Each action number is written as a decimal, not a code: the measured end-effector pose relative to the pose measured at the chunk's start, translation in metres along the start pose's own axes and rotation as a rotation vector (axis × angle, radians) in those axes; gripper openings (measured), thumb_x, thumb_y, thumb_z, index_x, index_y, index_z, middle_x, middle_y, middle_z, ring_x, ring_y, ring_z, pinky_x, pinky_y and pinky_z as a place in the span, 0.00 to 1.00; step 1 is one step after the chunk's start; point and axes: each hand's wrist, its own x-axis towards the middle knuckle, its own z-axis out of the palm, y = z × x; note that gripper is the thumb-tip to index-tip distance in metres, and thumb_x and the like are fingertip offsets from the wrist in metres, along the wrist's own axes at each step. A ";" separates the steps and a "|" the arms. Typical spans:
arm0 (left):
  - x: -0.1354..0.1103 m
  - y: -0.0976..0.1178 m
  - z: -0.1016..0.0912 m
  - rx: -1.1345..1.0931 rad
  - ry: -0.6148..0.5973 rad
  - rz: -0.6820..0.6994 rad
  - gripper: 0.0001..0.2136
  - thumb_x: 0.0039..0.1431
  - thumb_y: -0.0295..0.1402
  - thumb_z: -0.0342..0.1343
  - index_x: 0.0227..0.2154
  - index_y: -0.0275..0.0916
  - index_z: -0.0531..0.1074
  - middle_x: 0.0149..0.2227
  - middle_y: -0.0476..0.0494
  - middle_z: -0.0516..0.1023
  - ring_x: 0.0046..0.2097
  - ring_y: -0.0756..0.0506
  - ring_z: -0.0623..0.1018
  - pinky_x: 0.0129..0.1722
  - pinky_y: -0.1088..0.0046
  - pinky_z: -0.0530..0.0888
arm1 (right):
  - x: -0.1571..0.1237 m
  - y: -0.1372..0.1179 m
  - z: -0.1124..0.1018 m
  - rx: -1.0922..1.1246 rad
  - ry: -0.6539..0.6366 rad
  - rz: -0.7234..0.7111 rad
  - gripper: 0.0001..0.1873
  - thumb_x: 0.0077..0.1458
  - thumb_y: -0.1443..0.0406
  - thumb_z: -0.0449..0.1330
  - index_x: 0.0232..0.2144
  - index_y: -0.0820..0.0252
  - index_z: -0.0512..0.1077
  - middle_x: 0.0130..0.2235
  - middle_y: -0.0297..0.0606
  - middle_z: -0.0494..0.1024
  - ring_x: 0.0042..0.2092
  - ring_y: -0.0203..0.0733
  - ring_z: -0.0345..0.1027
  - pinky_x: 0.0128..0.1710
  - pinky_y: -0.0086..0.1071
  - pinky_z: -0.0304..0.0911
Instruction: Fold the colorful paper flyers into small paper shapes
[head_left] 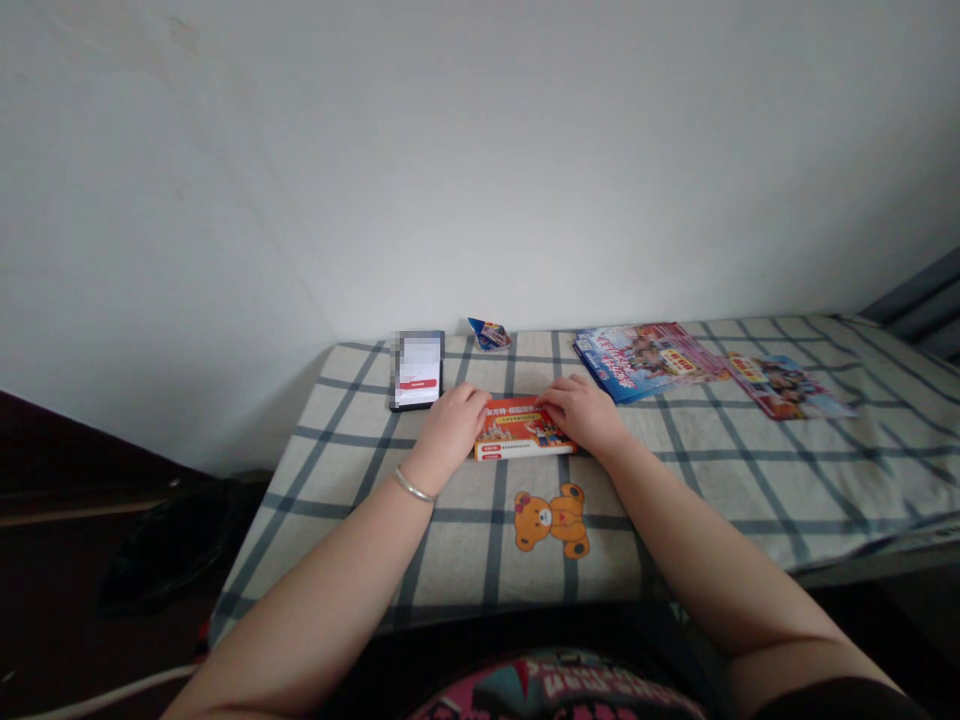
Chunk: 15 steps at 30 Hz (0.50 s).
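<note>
The fingers [474, 402] of the left hand [450, 422] are bent close together over the left end of a folded orange leaflet [523, 432]. The fingers [553, 396] of the right hand [583, 410] lie close together along its far right edge. Whether either hand pinches the paper or only presses on it cannot be told. The leaflet lies flat on the checked sheet [712, 470] of a bed [847, 555], about midway between the wall and the near edge. A thin bracelet [414, 487] sits on the left wrist.

Bare sheet lies open on the near side of the leaflet down to a printed bear [553, 520] and on to the bed's near edge. More bare sheet stretches to the right in front of the forearm. To the left the sheet runs a short way to the bed's left edge, beyond which a dark bag [172, 550] lies on the floor.

On the far side, a phone [417, 372] with a lit screen lies just beside the left hand. A small blue folded paper [489, 334] sits against the wall [480, 150], near but apart from the leaflet. A stack of blue leaflets [637, 362] lies near the right hand on its far right. A single leaflet [787, 388] lies beyond the stack, well apart from the hands. A grey-blue rail [919, 300] rises at the bed's far right corner.
</note>
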 end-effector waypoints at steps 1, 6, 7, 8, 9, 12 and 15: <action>0.000 0.001 -0.001 -0.012 -0.006 -0.003 0.10 0.61 0.25 0.49 0.41 0.39 0.74 0.43 0.41 0.72 0.41 0.43 0.74 0.42 0.67 0.71 | 0.000 0.000 -0.001 -0.006 -0.004 -0.002 0.11 0.60 0.66 0.55 0.38 0.51 0.78 0.42 0.39 0.78 0.42 0.46 0.65 0.42 0.35 0.61; 0.002 0.004 -0.009 -0.041 -0.076 0.013 0.10 0.60 0.25 0.49 0.37 0.41 0.75 0.44 0.42 0.71 0.36 0.45 0.74 0.36 0.70 0.69 | 0.000 -0.004 -0.009 -0.057 -0.054 -0.013 0.11 0.60 0.65 0.55 0.39 0.51 0.78 0.42 0.39 0.78 0.43 0.47 0.65 0.39 0.35 0.61; 0.003 0.004 -0.012 -0.024 -0.105 0.043 0.10 0.60 0.24 0.49 0.36 0.40 0.75 0.41 0.42 0.72 0.35 0.45 0.73 0.35 0.70 0.69 | 0.000 -0.005 -0.010 -0.067 -0.061 -0.012 0.11 0.60 0.65 0.55 0.39 0.51 0.78 0.42 0.40 0.78 0.43 0.47 0.65 0.40 0.35 0.61; 0.005 0.005 -0.014 0.004 -0.140 0.081 0.10 0.59 0.24 0.50 0.36 0.40 0.75 0.37 0.43 0.72 0.35 0.44 0.73 0.34 0.70 0.68 | 0.000 -0.006 -0.011 -0.074 -0.066 -0.012 0.11 0.60 0.65 0.55 0.39 0.52 0.78 0.42 0.40 0.79 0.43 0.47 0.65 0.40 0.35 0.61; 0.007 0.005 -0.017 0.035 -0.163 0.109 0.10 0.59 0.23 0.50 0.35 0.39 0.75 0.35 0.43 0.71 0.34 0.45 0.73 0.33 0.70 0.68 | 0.000 -0.007 -0.012 -0.078 -0.069 -0.012 0.11 0.59 0.65 0.55 0.38 0.52 0.78 0.42 0.40 0.79 0.44 0.47 0.66 0.41 0.35 0.61; 0.011 0.008 -0.022 0.079 -0.210 0.141 0.10 0.59 0.23 0.49 0.36 0.38 0.75 0.34 0.43 0.71 0.32 0.45 0.73 0.32 0.70 0.68 | 0.000 -0.012 -0.012 -0.089 -0.075 -0.006 0.11 0.59 0.65 0.55 0.37 0.53 0.78 0.41 0.42 0.78 0.44 0.48 0.66 0.42 0.37 0.60; 0.012 0.013 -0.024 0.092 -0.232 0.104 0.10 0.60 0.23 0.48 0.34 0.36 0.75 0.33 0.43 0.70 0.31 0.45 0.73 0.32 0.70 0.68 | 0.000 -0.020 -0.013 -0.144 -0.079 0.030 0.11 0.57 0.67 0.55 0.36 0.55 0.78 0.41 0.43 0.78 0.44 0.49 0.66 0.43 0.38 0.60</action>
